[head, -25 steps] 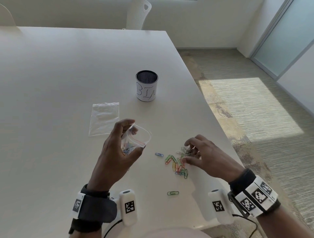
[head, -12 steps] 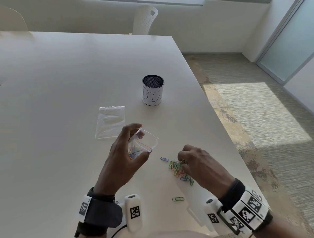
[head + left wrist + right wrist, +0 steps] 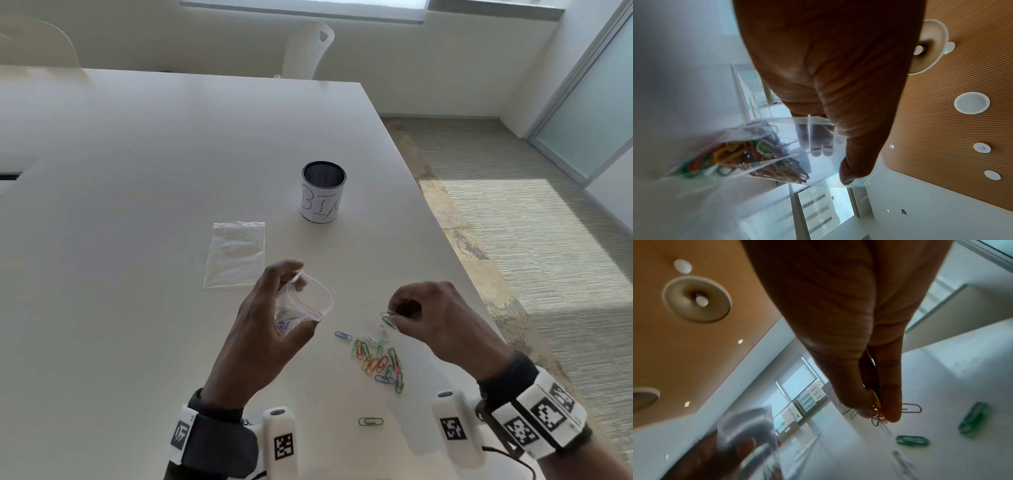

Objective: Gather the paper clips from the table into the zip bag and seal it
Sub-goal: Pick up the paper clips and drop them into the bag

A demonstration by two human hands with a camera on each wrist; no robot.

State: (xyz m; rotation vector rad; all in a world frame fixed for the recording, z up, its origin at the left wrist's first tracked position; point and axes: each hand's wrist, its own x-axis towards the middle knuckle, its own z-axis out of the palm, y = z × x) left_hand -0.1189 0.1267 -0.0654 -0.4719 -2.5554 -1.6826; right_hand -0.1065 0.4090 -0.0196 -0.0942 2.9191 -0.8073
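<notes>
Above table: open zip bag (image 3: 310,303), seemingly clip-filled.

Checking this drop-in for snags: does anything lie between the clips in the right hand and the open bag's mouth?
Nothing visible does. The right hand pinches a few paper clips above the table; the zip bag, held by the left hand, gapes toward it, with only open air between.

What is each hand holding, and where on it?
Left hand holds the open zip bag near its mouth; right hand pinches a few paper clips at the fingertips.
</notes>
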